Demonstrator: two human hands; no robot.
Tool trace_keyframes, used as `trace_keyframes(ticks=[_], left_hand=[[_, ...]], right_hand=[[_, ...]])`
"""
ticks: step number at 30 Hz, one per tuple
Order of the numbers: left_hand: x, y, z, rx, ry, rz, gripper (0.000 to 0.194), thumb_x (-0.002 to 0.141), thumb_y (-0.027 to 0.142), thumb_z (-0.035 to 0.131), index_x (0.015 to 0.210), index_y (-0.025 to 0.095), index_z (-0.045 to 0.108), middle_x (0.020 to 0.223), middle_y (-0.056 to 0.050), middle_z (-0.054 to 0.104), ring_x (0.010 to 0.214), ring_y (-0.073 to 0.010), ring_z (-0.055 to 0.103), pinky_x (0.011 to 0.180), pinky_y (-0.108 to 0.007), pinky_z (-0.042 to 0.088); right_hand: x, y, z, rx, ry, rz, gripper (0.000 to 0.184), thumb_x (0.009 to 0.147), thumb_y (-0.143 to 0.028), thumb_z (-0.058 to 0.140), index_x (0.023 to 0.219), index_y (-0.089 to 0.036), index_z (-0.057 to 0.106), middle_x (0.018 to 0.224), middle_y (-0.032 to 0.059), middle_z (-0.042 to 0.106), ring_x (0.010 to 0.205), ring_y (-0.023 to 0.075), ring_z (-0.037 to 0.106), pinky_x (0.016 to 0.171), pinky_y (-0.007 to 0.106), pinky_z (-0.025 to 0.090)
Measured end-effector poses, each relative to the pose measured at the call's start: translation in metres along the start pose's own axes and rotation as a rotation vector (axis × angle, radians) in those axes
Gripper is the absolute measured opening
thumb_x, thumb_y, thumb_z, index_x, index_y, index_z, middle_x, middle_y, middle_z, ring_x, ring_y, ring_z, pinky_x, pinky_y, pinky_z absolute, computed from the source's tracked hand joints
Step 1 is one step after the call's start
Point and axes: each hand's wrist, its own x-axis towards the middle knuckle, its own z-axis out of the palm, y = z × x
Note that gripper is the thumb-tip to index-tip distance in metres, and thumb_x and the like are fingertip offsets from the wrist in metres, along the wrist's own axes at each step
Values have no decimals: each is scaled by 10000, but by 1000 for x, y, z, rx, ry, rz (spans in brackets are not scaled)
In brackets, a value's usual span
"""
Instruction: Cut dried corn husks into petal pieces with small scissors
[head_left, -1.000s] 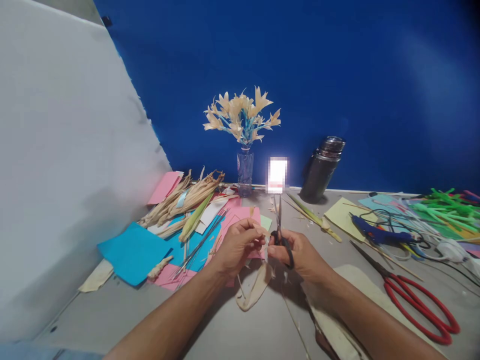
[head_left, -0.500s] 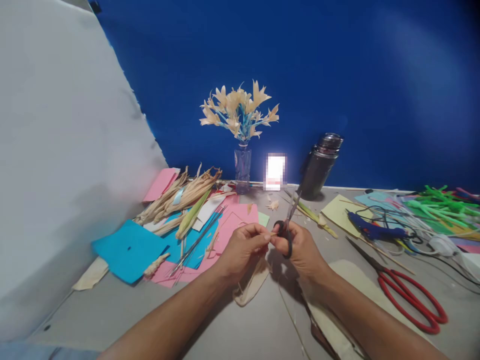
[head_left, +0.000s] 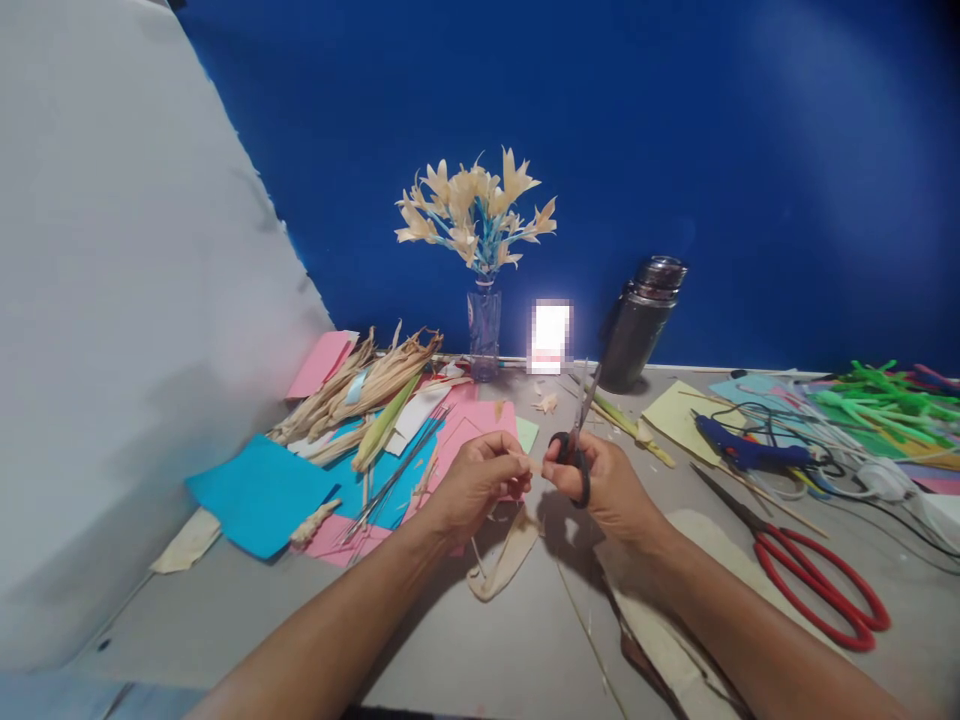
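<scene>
My left hand (head_left: 480, 485) is closed in a pinch on a small pale piece of corn husk (head_left: 535, 466). My right hand (head_left: 607, 490) grips small black-handled scissors (head_left: 576, 455), their blades pointing up and away from me. Its thumb and fingertip touch the other end of the husk piece. Under my hands a larger curled strip of dry husk (head_left: 499, 573) lies on the grey table. Husk flowers (head_left: 484, 195) on blue stems stand in a clear bottle (head_left: 484, 330) at the back.
To the left lie a bundle of dry husks (head_left: 390, 365), blue paper (head_left: 259, 495), pink paper (head_left: 480, 425) and thin wires. On the right are red-handled scissors (head_left: 817, 585), a blue glue gun (head_left: 750, 445), green pipe cleaners (head_left: 885, 400) and cables. A dark flask (head_left: 641, 325) stands behind.
My hands met at the husk piece, then drew slightly apart with it stretched between the fingertips. The small scissors have tilted to the right. The view has shifted a little.
</scene>
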Motion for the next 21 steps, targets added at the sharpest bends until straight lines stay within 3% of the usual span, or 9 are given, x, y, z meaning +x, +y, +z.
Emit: trace_keyframes(ticks=[8, 15, 21], left_hand=[[-3, -4, 9, -83, -3, -9, 239, 654, 269, 825, 698, 134, 633, 644, -3, 577, 576, -85, 517, 563, -213, 387], [0, 3, 2, -63, 89, 143, 220, 676, 261, 796, 679, 146, 609, 684, 0, 592, 603, -91, 535, 585, -215, 409], [1, 4, 2, -87, 115, 180, 201, 710, 257, 750, 689, 157, 577, 667, 11, 581, 569, -86, 525, 567, -218, 404]], right_hand=[[-1, 8, 11, 105, 142, -21, 285, 609, -310, 827, 767, -187, 625, 669, -18, 600, 580, 125, 490, 545, 245, 394], [3, 12, 2, -64, -248, 25, 379, 735, -517, 759, 664, -169, 626, 565, -8, 563, 475, 102, 432, 453, 228, 310], [-2, 17, 10, -111, -399, 34, 502, 742, -647, 698, 621, -176, 577, 511, -19, 531, 452, 97, 428, 446, 218, 300]])
